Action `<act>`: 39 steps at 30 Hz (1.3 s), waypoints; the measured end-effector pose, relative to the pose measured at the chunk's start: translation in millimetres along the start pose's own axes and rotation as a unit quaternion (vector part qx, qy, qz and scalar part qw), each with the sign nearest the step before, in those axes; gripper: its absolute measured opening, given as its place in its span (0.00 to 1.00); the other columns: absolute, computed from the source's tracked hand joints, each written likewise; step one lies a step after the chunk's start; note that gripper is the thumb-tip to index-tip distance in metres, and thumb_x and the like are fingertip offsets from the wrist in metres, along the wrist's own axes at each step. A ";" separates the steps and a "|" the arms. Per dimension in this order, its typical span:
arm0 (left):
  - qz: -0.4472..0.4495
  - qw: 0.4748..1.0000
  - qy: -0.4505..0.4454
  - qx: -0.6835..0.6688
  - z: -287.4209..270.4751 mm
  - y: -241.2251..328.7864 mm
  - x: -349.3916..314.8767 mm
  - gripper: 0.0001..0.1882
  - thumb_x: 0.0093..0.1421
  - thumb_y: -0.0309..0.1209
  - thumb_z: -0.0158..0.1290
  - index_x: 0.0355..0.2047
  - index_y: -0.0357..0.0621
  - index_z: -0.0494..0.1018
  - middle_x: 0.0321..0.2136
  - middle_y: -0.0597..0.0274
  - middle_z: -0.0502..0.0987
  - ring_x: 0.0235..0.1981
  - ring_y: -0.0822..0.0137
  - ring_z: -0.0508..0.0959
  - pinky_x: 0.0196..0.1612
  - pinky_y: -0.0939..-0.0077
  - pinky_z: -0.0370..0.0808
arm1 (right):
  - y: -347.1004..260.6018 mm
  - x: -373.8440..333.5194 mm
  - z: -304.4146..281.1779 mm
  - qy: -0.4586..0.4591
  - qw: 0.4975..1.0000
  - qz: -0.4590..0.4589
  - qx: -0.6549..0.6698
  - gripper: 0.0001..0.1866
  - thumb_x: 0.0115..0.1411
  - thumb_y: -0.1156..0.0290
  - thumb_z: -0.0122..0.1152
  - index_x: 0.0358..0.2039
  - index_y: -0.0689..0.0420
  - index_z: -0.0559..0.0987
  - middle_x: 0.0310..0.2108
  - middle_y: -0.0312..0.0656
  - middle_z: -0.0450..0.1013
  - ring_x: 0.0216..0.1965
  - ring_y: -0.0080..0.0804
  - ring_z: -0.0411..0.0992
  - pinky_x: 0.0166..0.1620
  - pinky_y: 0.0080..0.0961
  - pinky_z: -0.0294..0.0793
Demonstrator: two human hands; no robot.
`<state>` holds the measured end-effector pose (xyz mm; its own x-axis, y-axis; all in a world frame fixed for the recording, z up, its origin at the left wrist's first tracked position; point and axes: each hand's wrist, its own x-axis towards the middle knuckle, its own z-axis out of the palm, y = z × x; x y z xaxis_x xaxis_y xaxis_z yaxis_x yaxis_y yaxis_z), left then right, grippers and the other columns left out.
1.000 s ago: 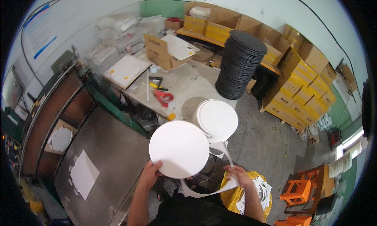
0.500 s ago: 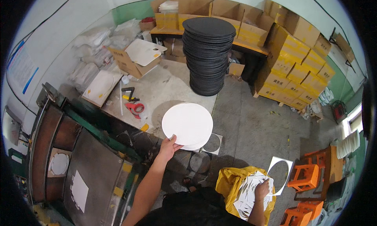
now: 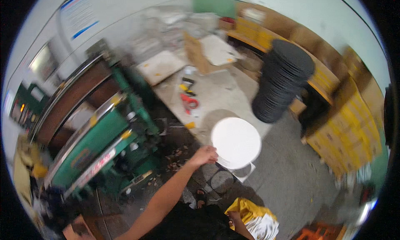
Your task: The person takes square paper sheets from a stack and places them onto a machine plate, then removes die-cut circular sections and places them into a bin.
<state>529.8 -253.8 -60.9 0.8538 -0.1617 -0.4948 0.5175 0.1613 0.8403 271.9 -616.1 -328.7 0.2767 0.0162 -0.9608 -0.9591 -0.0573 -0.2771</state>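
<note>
My left hand (image 3: pixel 204 155) is at the near left edge of a round white disc (image 3: pixel 236 142), its fingers closed on the rim. The disc lies at the top of what looks like a stack by the pale table's corner; how many are below is hidden. Low in the view, my right hand (image 3: pixel 235 217) is over the edge of a yellow bag (image 3: pixel 246 207). White cut-out scraps (image 3: pixel 263 228) fill the bag. Blur and the steep angle hide the right fingers, and no sheet shows in them.
A green press (image 3: pixel 98 144) stands on the left. On the pale table (image 3: pixel 216 90) lie a red tape dispenser (image 3: pixel 189 101) and a carton (image 3: pixel 196 52). A tall stack of black discs (image 3: pixel 283 81) rises beyond; yellow-taped boxes (image 3: pixel 350 131) are piled right, orange stools (image 3: pixel 318 231) low right.
The view has swung left. The white frame with a round hole has left my right hand. The press's plate has tilted up, showing its green outer side. My left hand stays at the disc.
</note>
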 end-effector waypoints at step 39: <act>0.294 0.215 0.877 -0.314 -39.1 -418.7 -912.0 0.08 0.61 0.32 0.49 0.37 0.45 0.74 0.24 0.69 0.68 0.27 0.74 0.69 0.31 0.76 0.69 | -51.5 13.2 428.6 -0.195 0.785 0.008 -0.588 0.20 0.63 0.67 0.57 0.50 0.66 0.71 0.38 0.53 0.77 0.37 0.46 0.77 0.34 0.39 0.79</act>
<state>-463.3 -135.8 29.7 -0.7947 0.5930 -0.1298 -0.2735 -0.1589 0.9486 299.4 -185.1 -327.2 0.0064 0.2973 -0.9548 -0.1799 -0.9389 -0.2935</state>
